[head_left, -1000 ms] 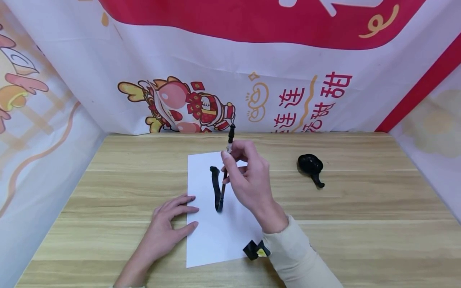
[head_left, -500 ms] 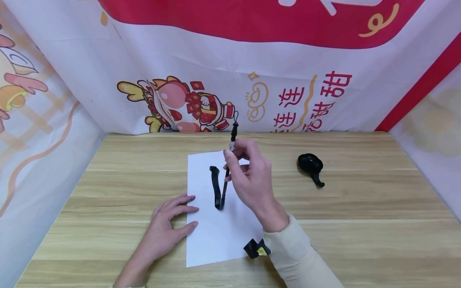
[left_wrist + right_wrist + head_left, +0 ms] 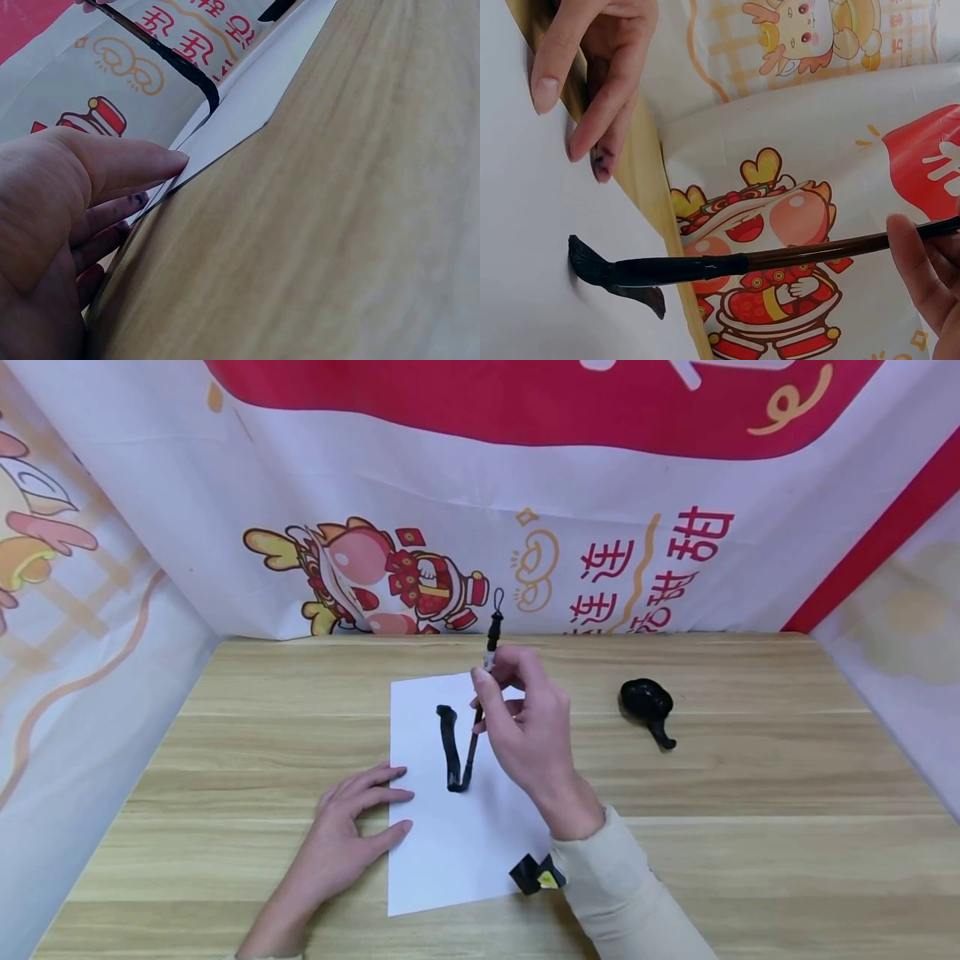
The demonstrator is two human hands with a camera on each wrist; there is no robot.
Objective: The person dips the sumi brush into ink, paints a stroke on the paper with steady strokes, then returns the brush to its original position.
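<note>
My right hand (image 3: 532,727) pinches the upper handle of a calligraphy brush (image 3: 476,735), which leans with its hanging loop up and away. The brush's black bristles (image 3: 589,262) are bent against the white sheet of paper (image 3: 442,868), at the lower end of a thick black ink stroke (image 3: 448,743). That stroke runs down the sheet's upper half and hooks slightly right at the bottom. My left hand (image 3: 352,827) lies with spread fingers on the paper's left edge; its thumb (image 3: 142,161) rests on the sheet in the left wrist view. Dark ink smudges mark a left fingertip (image 3: 604,161).
A black ladle-shaped dish (image 3: 647,702) with a short handle sits right of the paper on the wooden table (image 3: 750,877). A black device with a yellow patch (image 3: 546,878) is at the right wrist. A printed curtain (image 3: 360,460) stands behind the table.
The right hand and brush have shifted slightly right and up. The brush tip has moved from the stroke's bottom end a little to the right, leaving a short hook. The left hand stays put.
</note>
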